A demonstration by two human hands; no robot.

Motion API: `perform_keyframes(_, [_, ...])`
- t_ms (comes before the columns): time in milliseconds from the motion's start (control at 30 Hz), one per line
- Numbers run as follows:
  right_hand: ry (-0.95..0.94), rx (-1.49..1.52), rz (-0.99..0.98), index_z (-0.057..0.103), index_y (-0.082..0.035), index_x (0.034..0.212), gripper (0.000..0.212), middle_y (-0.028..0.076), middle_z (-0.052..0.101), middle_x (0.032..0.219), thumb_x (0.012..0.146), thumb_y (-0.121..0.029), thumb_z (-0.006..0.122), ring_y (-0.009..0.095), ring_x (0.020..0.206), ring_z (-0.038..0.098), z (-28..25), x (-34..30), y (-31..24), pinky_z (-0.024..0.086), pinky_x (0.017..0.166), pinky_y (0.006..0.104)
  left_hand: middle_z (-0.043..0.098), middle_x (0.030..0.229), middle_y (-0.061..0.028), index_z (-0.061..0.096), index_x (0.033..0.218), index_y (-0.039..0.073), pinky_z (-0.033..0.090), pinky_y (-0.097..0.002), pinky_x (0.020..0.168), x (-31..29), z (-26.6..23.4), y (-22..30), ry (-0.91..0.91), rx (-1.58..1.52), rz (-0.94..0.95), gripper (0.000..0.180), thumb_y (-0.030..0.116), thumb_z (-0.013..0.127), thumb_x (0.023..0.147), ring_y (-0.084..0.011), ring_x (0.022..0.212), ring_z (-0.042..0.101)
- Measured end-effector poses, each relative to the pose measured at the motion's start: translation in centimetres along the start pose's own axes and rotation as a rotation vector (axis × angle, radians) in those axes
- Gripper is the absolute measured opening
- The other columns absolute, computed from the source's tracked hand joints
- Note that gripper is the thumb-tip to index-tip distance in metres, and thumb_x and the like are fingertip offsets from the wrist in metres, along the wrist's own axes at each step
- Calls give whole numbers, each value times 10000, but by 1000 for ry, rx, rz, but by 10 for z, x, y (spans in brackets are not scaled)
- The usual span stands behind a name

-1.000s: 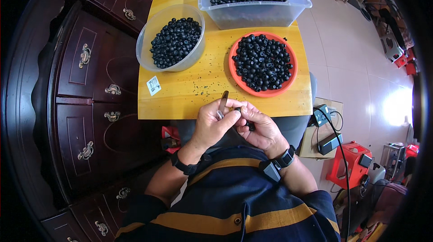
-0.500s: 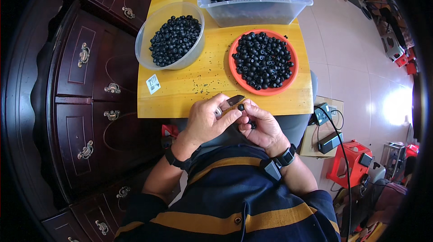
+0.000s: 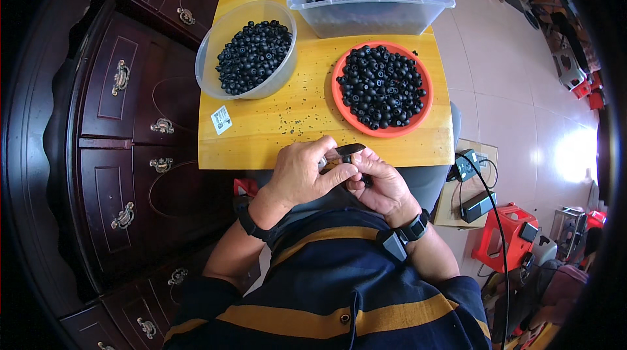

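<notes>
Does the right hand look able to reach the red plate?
Probably yes: the red plate sits just beyond the right hand, with only tabletop between, though that hand holds small black pieces.

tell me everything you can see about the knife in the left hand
The knife shows a short, dark, metal-looking blade jutting from the left hand toward the right hand, its tip angled away from the person. The grip hides most of the handle; a pale bit there may belong to it. The blade appears beside a small black piece; contact is too small to judge. It is held near the yellow table's front edge.
</notes>
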State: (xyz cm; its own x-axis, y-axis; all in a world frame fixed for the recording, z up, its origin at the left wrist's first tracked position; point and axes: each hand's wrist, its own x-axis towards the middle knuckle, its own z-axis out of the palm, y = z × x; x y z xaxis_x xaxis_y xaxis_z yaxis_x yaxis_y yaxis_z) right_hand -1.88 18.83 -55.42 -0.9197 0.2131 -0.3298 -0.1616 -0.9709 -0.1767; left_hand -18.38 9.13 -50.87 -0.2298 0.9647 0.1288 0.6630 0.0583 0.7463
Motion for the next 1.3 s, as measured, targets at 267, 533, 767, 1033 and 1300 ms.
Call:
perform_keyframes(267, [-19, 21, 10, 612, -108, 1000, 29, -22, 622, 876, 987, -115, 637, 47, 719, 573, -4, 0, 0, 483, 611, 203, 684, 692, -114, 609, 801, 41, 508, -389, 531, -1, 1, 1, 5, -5, -10, 494, 516, 729, 870, -306, 602, 681])
perform_keyframes(533, [-7, 24, -31, 620, -99, 1017, 50, -9, 631, 889, 973, -93, 643, 68, 725, 585, -10, 3, 3, 497, 635, 213, 649, 652, -112, 627, 810, 52, 491, -362, 523, -1, 0, 2, -28, 12, 19, 385, 411, 735, 900, -281, 579, 670])
perform_keyframes(767, [-51, 19, -41, 623, -86, 1030, 65, 2, 640, 906, 971, -100, 648, 85, 747, 604, -8, 3, 3, 512, 667, 227, 666, 665, -109, 631, 806, 38, 498, -351, 525, -2, 2, -1, -12, 14, 55, 347, 352, 749, 900, -266, 570, 666])
perform_keyframes(1033, [-40, 28, -23, 622, -92, 1028, 74, -12, 644, 911, 984, -145, 648, 65, 718, 589, -3, 4, 2, 494, 651, 217, 622, 686, -29, 667, 995, 6, 465, -269, 545, -1, -8, 16, 70, -199, -50, 179, 114, 755, 882, -95, 560, 550])
perform_keyframes(1300, [68, 44, 29, 628, -87, 1088, 116, 27, 688, 1006, 997, -159, 628, 114, 801, 656, -6, 1, 2, 537, 689, 239, 593, 669, 14, 681, 1013, 24, 450, -239, 562, 6, -22, 7, 77, -125, 4, 150, 73, 731, 880, -43, 611, 543])
